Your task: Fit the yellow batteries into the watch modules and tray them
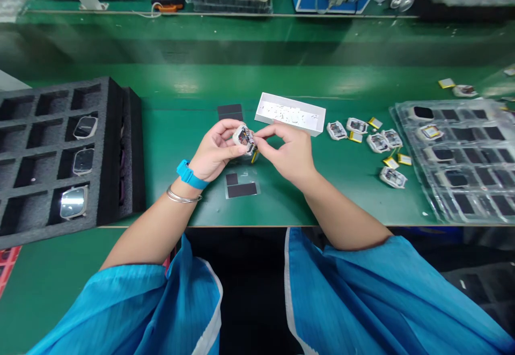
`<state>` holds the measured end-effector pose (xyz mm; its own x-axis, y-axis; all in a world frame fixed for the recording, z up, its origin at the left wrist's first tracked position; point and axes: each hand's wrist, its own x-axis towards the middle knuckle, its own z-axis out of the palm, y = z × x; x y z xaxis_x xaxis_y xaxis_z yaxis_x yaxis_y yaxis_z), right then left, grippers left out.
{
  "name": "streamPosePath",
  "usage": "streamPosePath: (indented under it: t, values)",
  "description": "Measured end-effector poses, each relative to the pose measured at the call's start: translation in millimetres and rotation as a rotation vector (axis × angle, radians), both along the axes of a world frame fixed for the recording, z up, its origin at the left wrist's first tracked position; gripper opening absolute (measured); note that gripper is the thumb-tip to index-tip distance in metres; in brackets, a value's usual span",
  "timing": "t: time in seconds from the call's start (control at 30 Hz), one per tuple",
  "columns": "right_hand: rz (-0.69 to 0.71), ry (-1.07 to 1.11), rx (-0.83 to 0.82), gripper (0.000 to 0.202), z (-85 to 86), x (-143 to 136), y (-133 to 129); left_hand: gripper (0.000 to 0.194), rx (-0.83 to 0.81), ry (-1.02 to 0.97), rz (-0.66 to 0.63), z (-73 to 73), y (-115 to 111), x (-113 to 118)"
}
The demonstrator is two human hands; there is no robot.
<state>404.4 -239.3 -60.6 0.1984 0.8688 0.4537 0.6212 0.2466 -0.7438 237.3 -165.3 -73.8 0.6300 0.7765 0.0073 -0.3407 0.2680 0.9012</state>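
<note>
- Left hand [219, 150]: grip closed on an open watch case [243, 137] above the bench [173, 130].
- Right hand [288, 151]: fingertips at the watch case's edge; grip's closure cannot be told.

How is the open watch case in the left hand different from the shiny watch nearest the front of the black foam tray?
The watch case shows tiny parts inside, while the shiny watch shows a smooth, glassy face. The watch case is held in the left hand, but the shiny watch sits in a pocket of the black foam tray. Both have pale frames with rounded corners.
</note>
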Motion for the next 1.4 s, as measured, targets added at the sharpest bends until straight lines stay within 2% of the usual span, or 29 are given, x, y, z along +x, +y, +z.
streamPosePath:
  t: [0.17,0.27,0.37,0.43,0.53,0.6,0.67,0.77,0.87,1.07,1.3,1.4]
  values:
    - [-0.009,-0.222,0.082,0.015,-5.9,-3,0,0.058,0.064,0.018,0.024,-7.1,2,3]
    - [-0.034,-0.238,0.073,0.017,-5.3,-3,0,0.057,0.062,0.005,0.025,-6.1,0,3]
    - [0.041,0.05,0.003,0.006,-4.8,-1,3,0.056,0.04,-0.011,0.019,-2.7,1,0]
    - [0.183,0.382,-0.127,0.025,-5.6,0,7,0.057,0.042,-0.013,0.016,-0.5,4,-3]
    - [0.424,0.799,-0.466,0.047,-6.7,0,11,0.059,0.059,-0.025,0.026,2.3,9,-7]
    - [0.507,0.923,-0.645,0.046,-6.0,1,11,0.06,0.063,-0.027,0.034,3.9,11,-9]
    - [0.531,0.957,-0.688,0.042,-3.7,3,11,0.061,0.065,-0.015,0.035,5.3,13,-10]
    - [0.522,0.932,-0.604,0.042,1.4,9,10,0.061,0.066,-0.005,0.03,7.3,13,-11]
    - [0.447,0.865,-0.472,0.046,6.6,16,10,0.06,0.05,-0.008,0.011,9.0,13,-12]
    - [0.348,0.731,-0.219,0.052,10.5,17,7,0.057,-0.018,-0.004,-0.093,10.7,8,-10]
    - [0.394,0.542,-0.11,0.046,5.7,14,5,0.048,-0.122,-0.01,-0.269,6.1,2,-7]
    - [0.379,0.467,-0.046,0.041,2.3,12,4,0.05,-0.158,0.008,-0.299,4.6,1,-6]
